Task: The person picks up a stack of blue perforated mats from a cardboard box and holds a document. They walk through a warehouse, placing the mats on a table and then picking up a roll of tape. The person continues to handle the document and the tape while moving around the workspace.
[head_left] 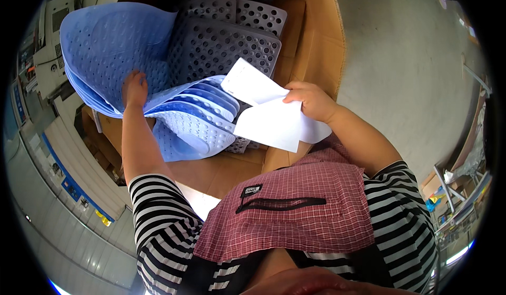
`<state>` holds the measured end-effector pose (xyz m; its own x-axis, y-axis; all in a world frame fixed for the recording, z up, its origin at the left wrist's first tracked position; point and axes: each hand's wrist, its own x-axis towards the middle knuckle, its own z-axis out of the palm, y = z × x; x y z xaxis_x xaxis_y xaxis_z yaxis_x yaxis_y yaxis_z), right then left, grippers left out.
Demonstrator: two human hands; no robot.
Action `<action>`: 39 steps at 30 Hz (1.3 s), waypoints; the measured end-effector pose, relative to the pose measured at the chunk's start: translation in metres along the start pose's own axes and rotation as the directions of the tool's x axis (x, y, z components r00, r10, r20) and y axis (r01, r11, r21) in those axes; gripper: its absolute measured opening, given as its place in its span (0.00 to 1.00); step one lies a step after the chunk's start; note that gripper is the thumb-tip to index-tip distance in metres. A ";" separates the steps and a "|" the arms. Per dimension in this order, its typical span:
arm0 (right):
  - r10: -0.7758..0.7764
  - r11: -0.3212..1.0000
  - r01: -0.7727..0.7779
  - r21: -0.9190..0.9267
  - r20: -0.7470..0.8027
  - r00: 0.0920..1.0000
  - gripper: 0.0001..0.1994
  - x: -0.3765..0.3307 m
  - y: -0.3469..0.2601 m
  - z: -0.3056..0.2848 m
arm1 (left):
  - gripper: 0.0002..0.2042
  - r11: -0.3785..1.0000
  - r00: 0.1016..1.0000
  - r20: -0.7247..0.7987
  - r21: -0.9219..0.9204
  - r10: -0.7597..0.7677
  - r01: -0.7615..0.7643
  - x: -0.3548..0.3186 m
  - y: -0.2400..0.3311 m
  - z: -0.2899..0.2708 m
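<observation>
Bright, even daylight; soft shadows inside cardboard box (pixel 316 42). White paper sheets (pixel 274 116) near glare. Strong fisheye bending, black vignette at rim; edges slightly blurred, centre sharp.

An open cardboard box (pixel 316 42) on the grey floor (pixel 411 74) holds blue mats (pixel 110 42) and grey mats (pixel 221 47).

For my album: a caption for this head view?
Left hand lifts blue mats in a cardboard box; right hand holds white papers.

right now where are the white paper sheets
In the head view the white paper sheets sit right of centre, pinched in the right hand over the open cardboard box, just right of the blue mats.
</observation>
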<state>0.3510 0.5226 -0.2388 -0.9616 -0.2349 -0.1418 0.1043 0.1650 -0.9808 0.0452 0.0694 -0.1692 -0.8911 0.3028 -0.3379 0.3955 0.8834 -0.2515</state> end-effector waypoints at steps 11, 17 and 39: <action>0.006 0.925 0.127 0.358 -0.348 0.937 0.09 -0.006 0.000 -0.029 | 0.13 0.848 0.914 -0.007 -0.371 0.405 -0.378 0.096 0.213 0.052; -0.069 0.840 0.270 0.471 -0.402 0.913 0.13 -0.016 0.024 -0.040 | 0.21 0.824 0.827 -0.015 -0.082 0.562 -0.561 0.192 0.399 0.111; -0.095 0.928 0.220 0.302 -0.378 0.921 0.12 -0.028 0.029 -0.069 | 0.33 0.720 0.713 0.163 -0.318 0.682 -0.617 0.145 0.344 0.012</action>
<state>0.3634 0.6000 -0.2542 -0.9914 0.1301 0.0137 -0.0381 -0.1877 -0.9815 0.0552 0.4127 -0.3159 -0.3290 0.7604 -0.5600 0.7638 0.5630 0.3158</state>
